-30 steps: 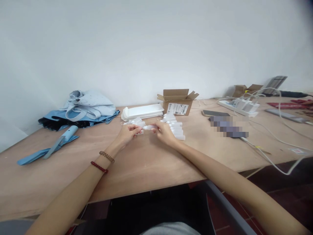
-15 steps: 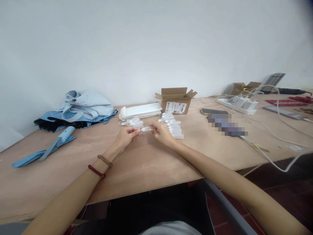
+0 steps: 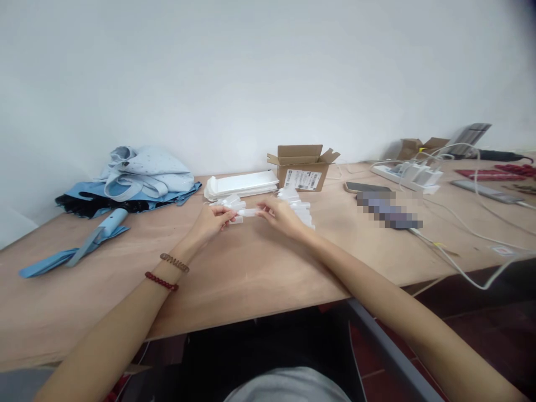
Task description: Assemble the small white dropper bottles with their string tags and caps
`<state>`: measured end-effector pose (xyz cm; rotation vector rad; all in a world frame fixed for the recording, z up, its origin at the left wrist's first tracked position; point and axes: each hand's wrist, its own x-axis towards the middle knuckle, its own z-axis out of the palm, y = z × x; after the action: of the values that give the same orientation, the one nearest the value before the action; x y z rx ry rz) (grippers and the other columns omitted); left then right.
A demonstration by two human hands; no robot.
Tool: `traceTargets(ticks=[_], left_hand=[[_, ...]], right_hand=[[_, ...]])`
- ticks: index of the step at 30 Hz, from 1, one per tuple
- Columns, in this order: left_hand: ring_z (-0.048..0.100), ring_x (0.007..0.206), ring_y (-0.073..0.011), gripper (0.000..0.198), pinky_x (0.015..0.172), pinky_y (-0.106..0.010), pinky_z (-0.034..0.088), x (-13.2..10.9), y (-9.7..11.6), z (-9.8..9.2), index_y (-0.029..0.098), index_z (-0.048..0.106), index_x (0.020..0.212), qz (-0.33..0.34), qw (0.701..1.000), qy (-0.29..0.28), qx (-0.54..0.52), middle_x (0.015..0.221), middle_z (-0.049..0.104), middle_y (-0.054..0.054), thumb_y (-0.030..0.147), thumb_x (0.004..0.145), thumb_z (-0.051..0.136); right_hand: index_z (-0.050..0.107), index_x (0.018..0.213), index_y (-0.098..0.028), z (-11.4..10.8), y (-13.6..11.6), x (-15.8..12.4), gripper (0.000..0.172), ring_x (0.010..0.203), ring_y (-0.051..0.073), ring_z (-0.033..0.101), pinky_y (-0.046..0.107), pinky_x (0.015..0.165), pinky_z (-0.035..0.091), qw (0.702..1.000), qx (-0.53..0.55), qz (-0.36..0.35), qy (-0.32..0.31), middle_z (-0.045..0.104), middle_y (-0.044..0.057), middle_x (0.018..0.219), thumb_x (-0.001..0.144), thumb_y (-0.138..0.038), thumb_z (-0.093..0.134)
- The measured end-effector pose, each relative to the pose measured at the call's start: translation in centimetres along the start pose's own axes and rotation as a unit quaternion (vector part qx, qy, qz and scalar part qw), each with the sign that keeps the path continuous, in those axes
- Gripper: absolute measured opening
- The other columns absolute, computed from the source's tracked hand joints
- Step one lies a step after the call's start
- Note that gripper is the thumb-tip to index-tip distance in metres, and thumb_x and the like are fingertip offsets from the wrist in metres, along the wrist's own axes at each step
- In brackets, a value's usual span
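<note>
A small translucent white plastic squeeze bottle (image 3: 249, 213) lies sideways between my two hands, just above the table. My left hand (image 3: 214, 221) pinches its left end between thumb and fingers. The right end is in the closed fingers of my right hand (image 3: 277, 215). Beyond my left fingers sits a loose group of similar bottles (image 3: 229, 202), partly covered by the hand. More such bottles (image 3: 300, 211) lie in a row behind and to the right of my right hand, which hides some of them.
A stack of flat white packets (image 3: 245, 183) lies behind the bottles, beside an open cardboard box (image 3: 301, 174). Blue umbrella and cloth (image 3: 146, 176) take up the left side. Phones (image 3: 367, 187), a power strip (image 3: 408, 177) and white cables (image 3: 452, 262) lie on the right.
The bottle is turned straighter between my hands, and my right hand has shifted slightly toward its right end. My view has tilted a little.
</note>
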<state>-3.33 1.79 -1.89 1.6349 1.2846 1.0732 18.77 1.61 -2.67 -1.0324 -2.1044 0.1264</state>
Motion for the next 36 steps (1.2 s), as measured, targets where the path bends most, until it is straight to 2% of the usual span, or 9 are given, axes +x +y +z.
traceTargets(ticks=[4,7,13,17,20,22,27,29,36], left_hand=[[0.046,0.051,-0.0107,0.035,0.044,-0.022,0.032,0.5,-0.4,-1.8,0.014,0.070,0.068,-0.010,0.999,0.013,0.052,0.063,0.062,-0.006,0.049,0.065,0.070],[0.050,0.058,-0.0126,0.034,0.045,-0.021,0.033,0.9,-0.7,-3.0,0.015,0.071,0.068,-0.016,0.998,0.011,0.064,0.068,0.065,-0.006,0.049,0.064,0.070],[0.055,0.062,-0.0152,0.035,0.046,-0.021,0.036,1.4,-1.5,-4.2,0.016,0.073,0.070,-0.025,0.996,0.032,0.075,0.071,0.069,-0.008,0.050,0.060,0.073],[0.051,0.055,-0.0140,0.033,0.044,-0.022,0.032,1.4,-2.0,-4.5,0.016,0.073,0.070,-0.024,0.993,0.053,0.102,0.061,0.064,-0.005,0.049,0.062,0.072],[0.049,0.052,-0.0143,0.032,0.046,-0.024,0.031,1.4,-2.4,-4.5,0.017,0.073,0.070,-0.015,0.988,0.039,0.149,0.057,0.061,-0.004,0.048,0.067,0.067],[0.053,0.057,-0.0169,0.032,0.050,-0.026,0.034,1.4,-2.6,-4.4,0.016,0.072,0.072,0.001,0.979,0.038,0.199,0.061,0.064,-0.005,0.047,0.070,0.064],[0.060,0.077,-0.0249,0.037,0.061,-0.029,0.038,1.4,-2.4,-3.6,0.016,0.066,0.098,0.082,0.923,0.109,0.359,0.089,0.069,-0.010,0.043,0.076,0.057],[0.060,0.078,-0.0240,0.038,0.062,-0.029,0.038,1.3,-2.3,-3.2,0.016,0.063,0.102,0.119,0.915,0.090,0.374,0.094,0.068,-0.010,0.043,0.077,0.055],[0.057,0.080,-0.0235,0.032,0.068,-0.032,0.041,0.2,-1.9,-1.6,0.017,0.059,0.099,0.200,0.895,-0.020,0.399,0.088,0.062,-0.007,0.041,0.078,0.059]], right_hand=[[0.065,0.092,-0.013,-1.8,3.0,0.3,0.015,0.080,0.018,0.058,0.027,0.073,0.041,0.997,-0.057,0.017,0.039,0.066,0.009,0.089,0.088,-0.023,0.054],[0.067,0.090,-0.014,-3.3,5.9,0.4,0.015,0.080,0.018,0.060,0.027,0.075,0.041,0.992,-0.083,0.076,0.055,0.068,0.007,0.086,0.086,-0.019,0.053],[0.070,0.092,-0.011,-4.2,9.2,0.2,0.020,0.085,0.019,0.062,0.028,0.078,0.043,0.970,-0.154,0.187,0.003,0.070,0.011,0.092,0.080,-0.013,0.054],[0.071,0.093,-0.012,-4.2,9.4,0.1,0.026,0.086,0.019,0.063,0.026,0.076,0.044,0.966,-0.160,0.202,-0.037,0.071,0.010,0.093,0.076,-0.007,0.052],[0.072,0.092,-0.013,-4.5,9.4,0.2,0.026,0.086,0.020,0.064,0.026,0.075,0.044,0.964,-0.161,0.209,-0.045,0.071,0.010,0.092,0.076,-0.006,0.052],[0.072,0.090,-0.013,-4.8,9.1,0.3,0.025,0.086,0.020,0.064,0.026,0.075,0.045,0.962,-0.162,0.215,-0.047,0.071,0.009,0.091,0.076,-0.006,0.053],[0.072,0.090,-0.012,-5.7,7.6,0.5,0.019,0.084,0.019,0.064,0.026,0.075,0.045,0.963,-0.155,0.208,-0.067,0.071,0.010,0.091,0.075,-0.010,0.061],[0.072,0.089,-0.012,-5.9,7.1,0.5,0.018,0.082,0.019,0.063,0.025,0.073,0.044,0.965,-0.147,0.201,-0.079,0.071,0.009,0.090,0.074,-0.010,0.062],[0.071,0.079,-0.013,-7.0,5.8,0.1,0.010,0.073,0.016,0.061,0.023,0.064,0.042,0.964,-0.135,0.185,-0.136,0.069,0.005,0.078,0.071,-0.012,0.064]])
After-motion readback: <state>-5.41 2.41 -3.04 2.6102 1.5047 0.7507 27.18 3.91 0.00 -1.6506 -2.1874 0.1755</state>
